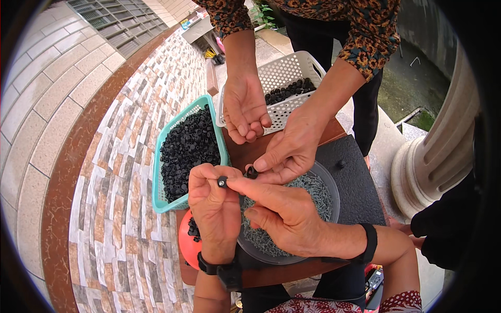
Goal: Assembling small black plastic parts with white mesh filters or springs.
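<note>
A small brown wooden table carries a teal basket of black plastic pieces at its left edge, a white perforated basket at the far edge, a clear round dish of grey screws in the middle, a black mat toward the right edge, and a red bowl overhanging the near left corner

Just one view here, a fisheye cam on the person's head looking steeply down, pretty close over a small table at frame centre. Forearms come in from the bottom edge, a co-worker stands opposite at the top, and straight lines bend near the rim.
</note>
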`<state>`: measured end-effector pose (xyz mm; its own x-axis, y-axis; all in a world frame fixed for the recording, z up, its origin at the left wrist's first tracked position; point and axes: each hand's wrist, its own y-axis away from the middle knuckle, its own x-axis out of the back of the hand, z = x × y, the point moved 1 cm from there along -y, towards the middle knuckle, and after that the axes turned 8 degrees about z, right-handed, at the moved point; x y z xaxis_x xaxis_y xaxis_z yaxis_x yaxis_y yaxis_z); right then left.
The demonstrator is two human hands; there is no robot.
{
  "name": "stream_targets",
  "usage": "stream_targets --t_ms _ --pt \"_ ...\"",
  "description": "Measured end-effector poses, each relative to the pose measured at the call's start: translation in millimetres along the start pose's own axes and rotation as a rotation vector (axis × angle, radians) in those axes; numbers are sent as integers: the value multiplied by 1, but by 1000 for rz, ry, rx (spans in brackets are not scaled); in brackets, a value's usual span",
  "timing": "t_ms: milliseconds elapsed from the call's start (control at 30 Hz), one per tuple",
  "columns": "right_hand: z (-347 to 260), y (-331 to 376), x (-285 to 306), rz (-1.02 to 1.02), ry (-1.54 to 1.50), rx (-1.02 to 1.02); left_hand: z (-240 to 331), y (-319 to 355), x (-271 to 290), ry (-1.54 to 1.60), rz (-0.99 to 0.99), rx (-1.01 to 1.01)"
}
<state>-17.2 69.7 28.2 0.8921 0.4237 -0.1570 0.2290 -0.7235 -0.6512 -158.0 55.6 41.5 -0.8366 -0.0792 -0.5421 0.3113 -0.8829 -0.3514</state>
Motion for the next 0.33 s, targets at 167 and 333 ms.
stream_targets --t_ms 167,333 --pt "4 1 1 16 77 67 0 1 -3 -40 44 -3" --pt "1 1 1 -20 83 21 2 2 -1 -62 40 -4"
